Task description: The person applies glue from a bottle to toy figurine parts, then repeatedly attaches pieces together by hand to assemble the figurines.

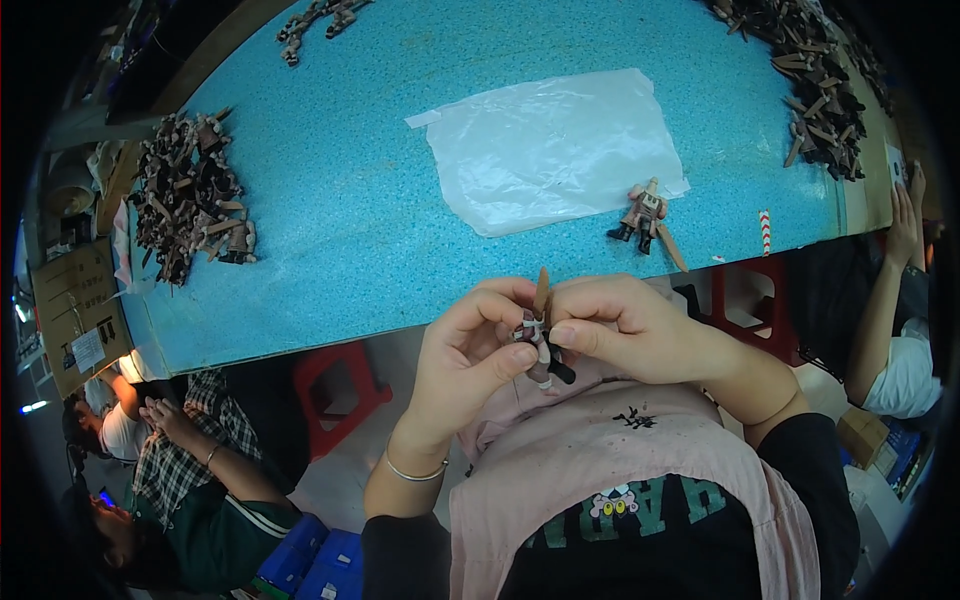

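Observation:
Just past the table's near edge, over my lap, I hold a small toy figure [540, 352] in brown, white and black. My left hand [465, 350] pinches its body between thumb and fingers. Closed on its other side, my right hand [640, 330] grips it near a brown blade-shaped piece [542, 292] that points up between the hands. The fingers partly hide how the piece and figure join. Another figure [645, 208] with black boots lies on the table beyond my right hand, a brown blade beside it. Several tiny black bits [634, 418] lie on my pink apron [600, 450].
A crinkled white plastic sheet [550, 150] lies on the blue table [330, 220]. Heaped figures [190, 195] stand at left, more figures [825, 100] at far right and a few [320, 20] at the back. Red stools [340, 390] stand below; co-workers sit on both sides.

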A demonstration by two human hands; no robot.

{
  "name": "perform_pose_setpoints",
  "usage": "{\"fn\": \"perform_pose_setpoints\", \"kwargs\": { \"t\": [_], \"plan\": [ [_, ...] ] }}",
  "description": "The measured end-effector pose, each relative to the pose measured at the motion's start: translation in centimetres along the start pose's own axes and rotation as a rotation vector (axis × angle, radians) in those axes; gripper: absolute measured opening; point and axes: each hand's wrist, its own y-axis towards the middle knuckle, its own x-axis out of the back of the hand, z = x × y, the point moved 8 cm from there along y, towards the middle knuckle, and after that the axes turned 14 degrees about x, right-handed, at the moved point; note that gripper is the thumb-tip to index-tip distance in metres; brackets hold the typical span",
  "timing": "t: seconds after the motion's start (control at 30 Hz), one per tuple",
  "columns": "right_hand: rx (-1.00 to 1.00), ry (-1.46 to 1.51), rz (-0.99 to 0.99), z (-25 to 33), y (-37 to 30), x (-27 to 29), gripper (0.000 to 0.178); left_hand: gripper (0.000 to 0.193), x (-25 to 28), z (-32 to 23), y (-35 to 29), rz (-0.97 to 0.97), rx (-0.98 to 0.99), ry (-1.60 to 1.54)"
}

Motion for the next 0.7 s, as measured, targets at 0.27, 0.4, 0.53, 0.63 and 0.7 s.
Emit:
{"fn": "perform_pose_setpoints", "kwargs": {
  "t": [0.27,0.4,0.53,0.63,0.7],
  "plan": [
    [0.258,-0.269,-0.050,2.2,0.5,-0.3,0.026,0.045,-0.6,-2.3,-1.0,-0.238,-0.294,0.032],
    [0.231,-0.291,-0.004,2.1,0.4,-0.3,0.034,0.053,-0.2,-1.5,-1.3,-0.221,-0.165,0.118],
    [0.292,-0.281,-0.113,2.6,0.0,-0.2,0.045,0.050,-1.1,-2.0,-0.7,-0.044,-0.113,0.191],
    [0.329,-0.304,-0.116,3.5,0.3,-0.2,0.050,0.045,-1.0,-1.7,-0.7,-0.064,-0.086,0.171],
    [0.335,-0.351,-0.076,3.7,0.5,-0.3,0.051,0.043,-1.0,-2.0,-0.8,-0.127,-0.130,0.222]
  ]
}}
